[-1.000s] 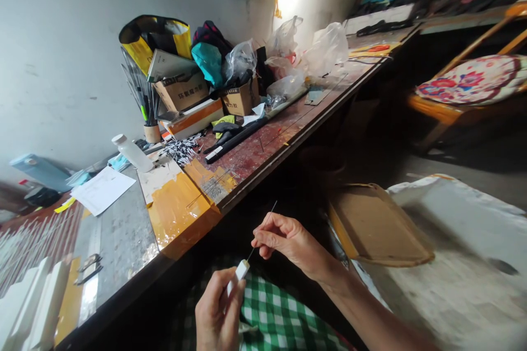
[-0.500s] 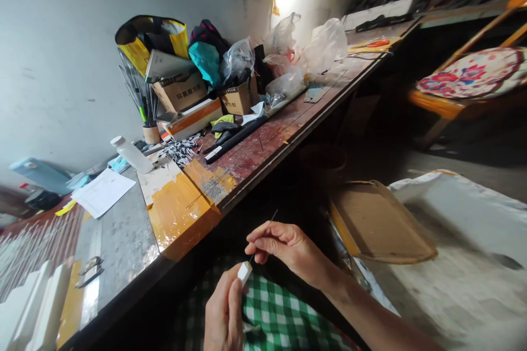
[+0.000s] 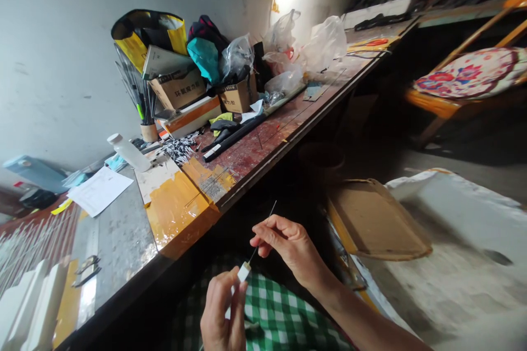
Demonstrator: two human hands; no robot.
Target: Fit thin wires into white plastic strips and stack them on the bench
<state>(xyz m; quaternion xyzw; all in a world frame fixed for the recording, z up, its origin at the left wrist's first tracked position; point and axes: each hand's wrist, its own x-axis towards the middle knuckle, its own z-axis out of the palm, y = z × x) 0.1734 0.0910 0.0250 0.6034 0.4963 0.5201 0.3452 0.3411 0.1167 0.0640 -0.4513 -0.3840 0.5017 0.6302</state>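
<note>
Near the bottom middle, my left hand (image 3: 224, 310) is closed round a small white block (image 3: 244, 271), with its pale yellowish end sticking out past the thumb. A thin dark rod (image 3: 254, 253) runs up from that end. Above and to the right, my right hand (image 3: 284, 238) pinches this rod between thumb and fingers, its tip showing above them. Whether the rod's lower end sits inside the block or only touches it, I cannot tell. Both hands are over a green and white checked cloth (image 3: 284, 310) on my lap.
A long workbench (image 3: 181, 219) crosses from lower left to upper right. On it lie a white bottle (image 3: 129, 153), paper (image 3: 100, 191), black-and-white sticks (image 3: 181, 147), cardboard boxes (image 3: 179, 90) and plastic bags (image 3: 323, 46). A shallow cardboard tray (image 3: 379, 219) is at right, a cushioned chair (image 3: 469, 74) beyond.
My right hand has risen slightly and moved a little right along with the rod, and more of the rod shows above the block. My left hand still holds the block.
</note>
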